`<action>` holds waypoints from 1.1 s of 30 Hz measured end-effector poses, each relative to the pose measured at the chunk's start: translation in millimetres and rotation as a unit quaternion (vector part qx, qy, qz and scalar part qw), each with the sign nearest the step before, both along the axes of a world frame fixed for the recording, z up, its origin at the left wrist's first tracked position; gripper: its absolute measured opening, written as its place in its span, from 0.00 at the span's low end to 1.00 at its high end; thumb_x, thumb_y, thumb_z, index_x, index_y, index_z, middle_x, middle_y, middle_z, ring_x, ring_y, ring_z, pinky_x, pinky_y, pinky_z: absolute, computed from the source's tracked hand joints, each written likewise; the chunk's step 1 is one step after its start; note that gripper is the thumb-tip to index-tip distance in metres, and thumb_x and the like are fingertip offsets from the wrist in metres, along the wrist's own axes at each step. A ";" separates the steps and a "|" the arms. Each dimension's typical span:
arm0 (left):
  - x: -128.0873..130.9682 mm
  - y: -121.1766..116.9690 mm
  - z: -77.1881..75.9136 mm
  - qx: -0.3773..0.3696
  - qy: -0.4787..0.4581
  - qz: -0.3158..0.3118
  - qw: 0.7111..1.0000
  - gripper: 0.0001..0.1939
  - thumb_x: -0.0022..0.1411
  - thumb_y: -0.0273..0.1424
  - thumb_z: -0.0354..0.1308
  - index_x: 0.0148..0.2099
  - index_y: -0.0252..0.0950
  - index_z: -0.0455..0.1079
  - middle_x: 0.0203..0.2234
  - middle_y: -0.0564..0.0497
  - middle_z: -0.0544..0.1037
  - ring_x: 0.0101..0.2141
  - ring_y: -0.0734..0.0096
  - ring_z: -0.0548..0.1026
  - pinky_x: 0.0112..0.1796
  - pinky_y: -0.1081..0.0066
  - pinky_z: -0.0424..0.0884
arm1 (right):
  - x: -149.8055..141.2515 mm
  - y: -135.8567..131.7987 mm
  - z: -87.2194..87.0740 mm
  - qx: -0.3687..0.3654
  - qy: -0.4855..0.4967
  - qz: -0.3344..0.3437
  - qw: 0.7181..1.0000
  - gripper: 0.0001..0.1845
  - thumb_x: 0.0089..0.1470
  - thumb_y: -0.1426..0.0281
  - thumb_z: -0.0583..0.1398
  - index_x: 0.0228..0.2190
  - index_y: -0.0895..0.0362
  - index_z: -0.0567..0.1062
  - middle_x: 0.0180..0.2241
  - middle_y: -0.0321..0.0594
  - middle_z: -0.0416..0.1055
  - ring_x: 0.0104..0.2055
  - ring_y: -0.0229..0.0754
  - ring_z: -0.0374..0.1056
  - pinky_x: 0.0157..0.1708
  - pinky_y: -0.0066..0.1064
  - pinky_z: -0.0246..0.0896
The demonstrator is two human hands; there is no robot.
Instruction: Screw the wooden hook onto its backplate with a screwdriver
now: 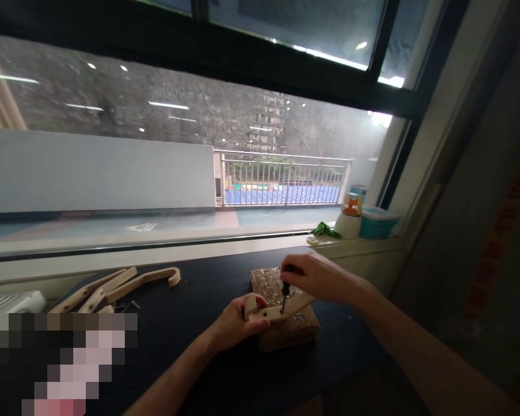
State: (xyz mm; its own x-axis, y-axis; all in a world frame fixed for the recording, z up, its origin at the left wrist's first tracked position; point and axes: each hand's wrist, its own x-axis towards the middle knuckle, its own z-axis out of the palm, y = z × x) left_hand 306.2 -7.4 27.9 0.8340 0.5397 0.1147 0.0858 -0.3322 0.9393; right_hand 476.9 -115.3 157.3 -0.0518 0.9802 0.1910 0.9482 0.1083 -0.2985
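My right hand (304,270) is closed around the dark handle of a screwdriver (285,293), held nearly upright. Its tip meets a pale curved wooden piece (275,314) with dark holes in it. My left hand (239,318) grips the rounded left end of that wooden piece, thumb along its near side. Under the piece lies a rough block of pressed wood or strips (288,336), on the dark table. Whether a screw sits beneath the tip is too small to tell.
More curved wooden pieces (112,289) lie at the table's left, with a few small screws (130,305) beside them. A white ridged object (15,302) is at the far left. The windowsill holds a white bottle (348,225), a teal box (377,224) and a green cloth (325,230).
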 end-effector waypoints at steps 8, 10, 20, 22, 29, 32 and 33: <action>-2.4 -6.6 -8.3 0.013 -0.030 0.021 0.999 0.15 0.50 0.36 0.60 0.39 0.34 0.67 0.26 0.56 0.69 0.27 0.75 0.65 0.30 0.76 0.63 | -4.9 -2.1 -7.1 0.049 -0.010 -0.030 0.998 0.13 0.54 0.66 0.53 0.39 0.55 0.73 0.27 0.37 0.70 0.29 0.37 0.63 0.31 0.27 0.53; -2.7 -5.9 -10.8 0.014 -0.036 0.017 0.999 0.15 0.49 0.35 0.61 0.38 0.34 0.66 0.26 0.56 0.68 0.27 0.75 0.65 0.30 0.76 0.63 | -4.3 -2.9 -8.2 0.051 -0.010 -0.031 0.998 0.13 0.54 0.66 0.53 0.38 0.55 0.73 0.27 0.37 0.70 0.29 0.37 0.63 0.30 0.27 0.53; -1.0 -3.3 -16.8 0.008 -0.049 0.018 0.999 0.13 0.51 0.35 0.61 0.34 0.34 0.62 0.23 0.59 0.62 0.24 0.78 0.59 0.27 0.77 0.58 | 2.1 -2.3 -14.0 0.046 -0.020 -0.066 0.997 0.15 0.55 0.60 0.52 0.32 0.58 0.71 0.27 0.40 0.71 0.29 0.39 0.63 0.29 0.29 0.52; -0.7 -2.9 -17.9 0.011 -0.049 0.020 0.999 0.13 0.51 0.35 0.61 0.34 0.34 0.62 0.23 0.59 0.62 0.24 0.78 0.59 0.27 0.77 0.58 | 2.5 -4.3 -12.8 0.043 -0.024 -0.060 0.997 0.14 0.54 0.61 0.53 0.34 0.57 0.72 0.27 0.39 0.71 0.29 0.39 0.64 0.30 0.29 0.52; 0.9 -0.1 -18.1 0.024 -0.039 0.032 0.998 0.13 0.50 0.36 0.61 0.33 0.34 0.63 0.22 0.60 0.61 0.23 0.78 0.58 0.26 0.78 0.57 | 3.9 -5.7 -8.6 0.023 -0.018 -0.019 0.999 0.10 0.53 0.66 0.54 0.33 0.55 0.73 0.27 0.36 0.71 0.28 0.36 0.63 0.28 0.25 0.52; 1.1 0.2 -18.7 0.027 -0.037 0.033 0.998 0.13 0.50 0.36 0.61 0.34 0.34 0.63 0.22 0.59 0.62 0.24 0.78 0.58 0.26 0.78 0.57 | 4.4 -2.7 -10.5 0.024 -0.017 -0.024 0.999 0.11 0.54 0.64 0.54 0.32 0.56 0.73 0.26 0.36 0.70 0.27 0.36 0.63 0.28 0.25 0.51; 1.0 0.2 -19.2 0.027 -0.037 0.033 0.998 0.13 0.50 0.36 0.61 0.34 0.34 0.63 0.22 0.59 0.62 0.24 0.78 0.58 0.26 0.78 0.57 | 4.4 -1.6 -11.5 0.026 -0.017 -0.029 0.999 0.11 0.54 0.63 0.54 0.31 0.56 0.73 0.25 0.36 0.70 0.27 0.36 0.62 0.27 0.25 0.51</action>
State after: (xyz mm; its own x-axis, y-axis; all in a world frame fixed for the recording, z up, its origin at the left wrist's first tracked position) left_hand 307.2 -7.3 8.7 0.7844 0.5851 0.2059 0.0399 -0.3790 0.9245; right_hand 481.3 -116.9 145.8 -0.0028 0.9708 0.2400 0.9628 0.0675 -0.2618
